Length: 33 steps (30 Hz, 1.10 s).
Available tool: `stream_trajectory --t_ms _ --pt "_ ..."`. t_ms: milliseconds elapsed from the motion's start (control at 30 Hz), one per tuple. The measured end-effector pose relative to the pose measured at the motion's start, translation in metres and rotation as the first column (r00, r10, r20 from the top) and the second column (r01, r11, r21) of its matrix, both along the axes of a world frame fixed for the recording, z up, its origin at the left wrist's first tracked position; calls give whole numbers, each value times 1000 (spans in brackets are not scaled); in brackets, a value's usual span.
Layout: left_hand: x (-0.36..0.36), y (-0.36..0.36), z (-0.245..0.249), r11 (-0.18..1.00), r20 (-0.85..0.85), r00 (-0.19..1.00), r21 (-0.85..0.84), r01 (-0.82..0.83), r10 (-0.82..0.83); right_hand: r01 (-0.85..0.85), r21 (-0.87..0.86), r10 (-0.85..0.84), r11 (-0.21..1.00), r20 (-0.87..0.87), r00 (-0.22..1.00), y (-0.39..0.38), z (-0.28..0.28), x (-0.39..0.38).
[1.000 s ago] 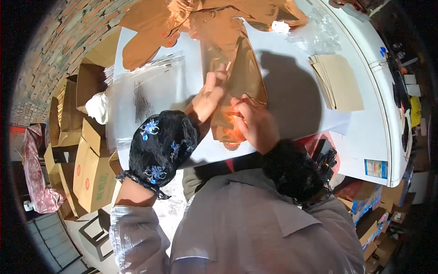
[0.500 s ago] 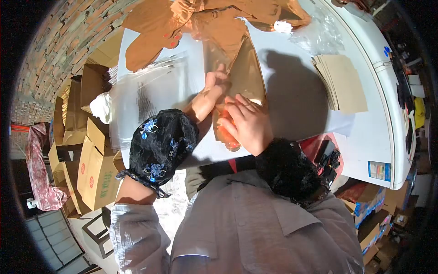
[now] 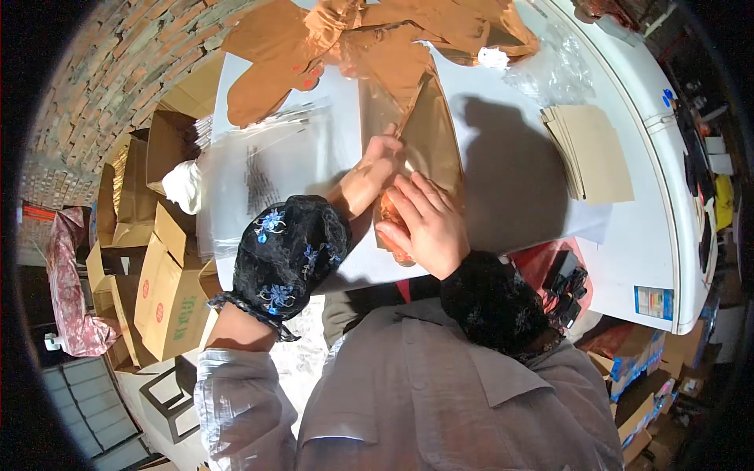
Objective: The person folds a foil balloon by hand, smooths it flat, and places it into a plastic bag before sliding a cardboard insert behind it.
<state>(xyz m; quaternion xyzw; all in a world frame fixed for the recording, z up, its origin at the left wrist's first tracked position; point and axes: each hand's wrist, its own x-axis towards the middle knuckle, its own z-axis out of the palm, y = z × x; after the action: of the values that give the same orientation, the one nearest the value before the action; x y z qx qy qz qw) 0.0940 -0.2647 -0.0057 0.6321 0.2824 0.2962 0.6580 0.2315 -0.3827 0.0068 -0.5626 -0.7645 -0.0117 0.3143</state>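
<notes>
A flat, shiny copper-coloured foil balloon (image 3: 436, 118) runs from the far edge of the white table toward me, its near end gathered into a crumpled fold (image 3: 390, 210). My left hand (image 3: 367, 174) rests at the left side of the strip with its fingers bent, closed against the foil. Lying flat over the gathered end, my right hand (image 3: 428, 228) presses down with fingers stretched out. What lies under the right palm is hidden.
Clear plastic bags (image 3: 271, 165) lie on the left of the table (image 3: 620, 243). A stack of beige cards (image 3: 589, 153) and crinkled clear film (image 3: 554, 71) are on the right. Open cardboard boxes (image 3: 169, 290) stand at left; a red bag with black items (image 3: 561, 282) sits by the near edge.
The right hand has flattened and its fingers now reach further over the gathered foil. The left hand has barely moved. The whole view has shifted slightly.
</notes>
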Motion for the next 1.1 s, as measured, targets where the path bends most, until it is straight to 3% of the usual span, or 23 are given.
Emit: stream_trajectory --t_ms 100,200,400,567,667,700,733,767,800,833,967,1100 --pt "2 -6 11 978 47 998 -209 -29 39 -6 2 6 1000 -12 1000 -4 -1 0" --pt "3 -4 5 997 40 999 -68 -29 31 -15 19 16 1000 -17 1000 -1 -4 1" --pt "2 2 1 997 7 998 -53 -57 57 -11 22 11 1000 -20 1000 -2 -7 1" --pt "-2 0 23 912 294 913 -377 -163 285 -6 16 6 1000 -9 1000 -1 -9 2" --pt "-5 -8 54 902 298 881 -344 -261 368 -9 21 9 1000 -5 1000 -1 -11 1" --pt "-1 -13 72 848 250 862 -429 -310 441 -11 27 11 1000 -9 1000 -1 -11 1" --pt "-4 -6 60 943 205 923 -146 -300 325 -10 22 10 1000 -6 1000 0 -10 1" --pt "-11 8 37 960 122 967 147 -238 222 -8 17 8 1000 -2 1000 -1 -10 2" --pt "-17 17 26 898 11 990 420 -133 142 -5 13 5 1000 1 1000 -1 -9 2" --pt "-21 13 45 765 -245 958 642 44 150 -2 18 2 1000 4 1000 -1 -9 1" --pt "0 10 32 502 -453 850 819 278 269 7 34 -7 999 6 1000 -2 -10 0" --pt "12 7 18 409 -513 750 843 348 418 5 28 -5 1000 17 1000 -2 -7 1"
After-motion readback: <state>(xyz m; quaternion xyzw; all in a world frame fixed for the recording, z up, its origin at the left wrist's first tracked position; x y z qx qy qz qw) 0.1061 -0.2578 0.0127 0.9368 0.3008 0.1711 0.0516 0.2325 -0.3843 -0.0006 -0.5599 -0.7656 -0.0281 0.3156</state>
